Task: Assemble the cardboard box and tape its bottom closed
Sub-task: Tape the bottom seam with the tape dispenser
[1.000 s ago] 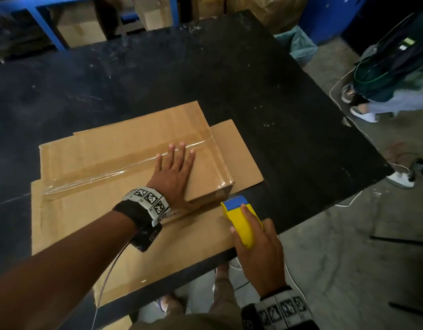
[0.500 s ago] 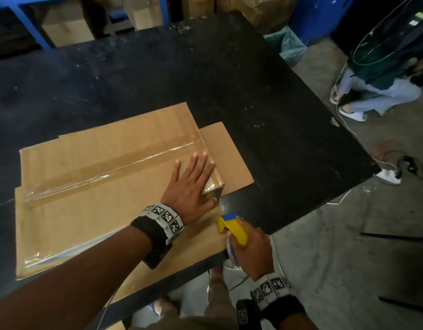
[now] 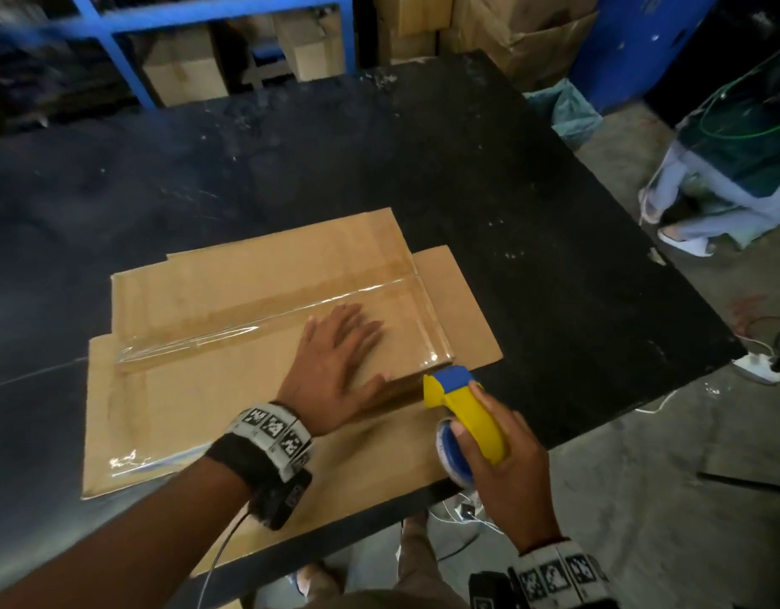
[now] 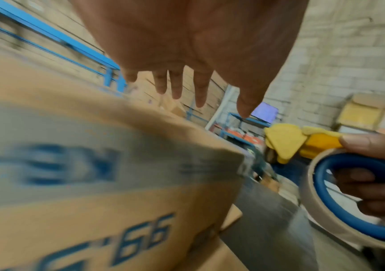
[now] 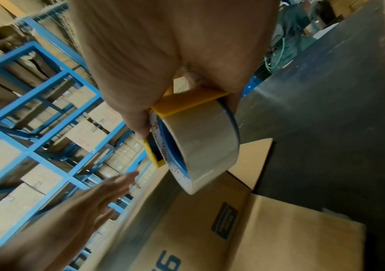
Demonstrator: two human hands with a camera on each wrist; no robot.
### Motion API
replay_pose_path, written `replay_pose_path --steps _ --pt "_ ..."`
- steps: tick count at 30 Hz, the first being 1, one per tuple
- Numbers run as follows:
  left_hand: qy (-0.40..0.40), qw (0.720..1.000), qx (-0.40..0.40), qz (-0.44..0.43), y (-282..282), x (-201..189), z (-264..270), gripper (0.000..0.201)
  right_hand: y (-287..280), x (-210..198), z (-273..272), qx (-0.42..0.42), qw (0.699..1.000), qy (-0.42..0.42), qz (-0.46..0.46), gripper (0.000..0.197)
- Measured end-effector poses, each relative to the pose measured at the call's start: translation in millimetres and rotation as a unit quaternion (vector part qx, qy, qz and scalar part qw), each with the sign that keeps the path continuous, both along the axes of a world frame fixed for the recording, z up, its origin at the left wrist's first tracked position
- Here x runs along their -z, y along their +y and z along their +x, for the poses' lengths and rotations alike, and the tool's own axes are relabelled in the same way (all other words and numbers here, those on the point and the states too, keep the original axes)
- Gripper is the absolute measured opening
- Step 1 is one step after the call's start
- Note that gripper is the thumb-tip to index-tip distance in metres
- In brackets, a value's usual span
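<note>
A brown cardboard box (image 3: pixel 230 301) stands upside down on the black table (image 3: pixel 511 191), its open flaps spread flat around it. Clear tape (image 3: pixel 256 316) runs along the bottom seam. My left hand (image 3: pixel 340 345) lies flat with straight fingers on the box's near right part. In the left wrist view the fingers (image 4: pixel 177 86) reach out over the printed box side (image 4: pixel 94 183). My right hand (image 3: pixel 507 468) grips a yellow and blue tape dispenser (image 3: pixel 460 406) at the box's near right corner; its clear tape roll (image 5: pixel 200 139) hangs just above a flap (image 5: pixel 251 161).
Blue metal shelving (image 3: pixel 212 19) with stacked cartons (image 3: pixel 181 76) stands behind the table. Another person (image 3: pixel 731 178) stands on the concrete floor at right, near white cables and a power strip (image 3: pixel 757 367). The table's near edge (image 3: pixel 335 542) runs just below the box flap.
My left hand has slid back to the left along the box top. My right hand has raised the dispenser up to the box's near right corner. The head view has shifted.
</note>
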State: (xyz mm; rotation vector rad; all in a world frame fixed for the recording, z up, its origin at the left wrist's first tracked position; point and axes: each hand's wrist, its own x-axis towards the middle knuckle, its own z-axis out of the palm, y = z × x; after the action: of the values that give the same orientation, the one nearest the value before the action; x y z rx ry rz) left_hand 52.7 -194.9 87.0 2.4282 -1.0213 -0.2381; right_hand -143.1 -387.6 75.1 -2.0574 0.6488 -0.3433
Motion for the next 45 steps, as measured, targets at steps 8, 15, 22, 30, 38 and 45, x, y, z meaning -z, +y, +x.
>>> replay_pose_path --steps 8,15,22,30,38,45 --pt "0.025 0.932 -0.355 0.073 214 -16 -7 0.063 54 -33 58 -0.081 0.994 -0.069 0.032 0.056" --pt "0.134 0.927 -0.35 0.03 254 3 -25 0.074 124 -45 111 -0.182 0.978 -0.101 0.019 0.054" --pt "0.15 0.948 -0.278 -0.041 230 9 -48 0.074 188 -54 117 -0.179 0.974 -0.137 0.028 0.053" --pt "0.166 0.913 -0.301 -0.22 244 -26 -15 0.038 223 -50 96 -0.188 0.969 -0.154 -0.043 0.056" --pt "0.417 0.825 -0.223 -0.31 239 -76 24 0.026 245 -57 84 -0.195 0.963 -0.167 -0.078 0.056" --pt "0.484 0.77 -0.225 -0.349 244 -65 28 0.03 257 -62 84 -0.186 0.963 -0.18 -0.081 0.057"
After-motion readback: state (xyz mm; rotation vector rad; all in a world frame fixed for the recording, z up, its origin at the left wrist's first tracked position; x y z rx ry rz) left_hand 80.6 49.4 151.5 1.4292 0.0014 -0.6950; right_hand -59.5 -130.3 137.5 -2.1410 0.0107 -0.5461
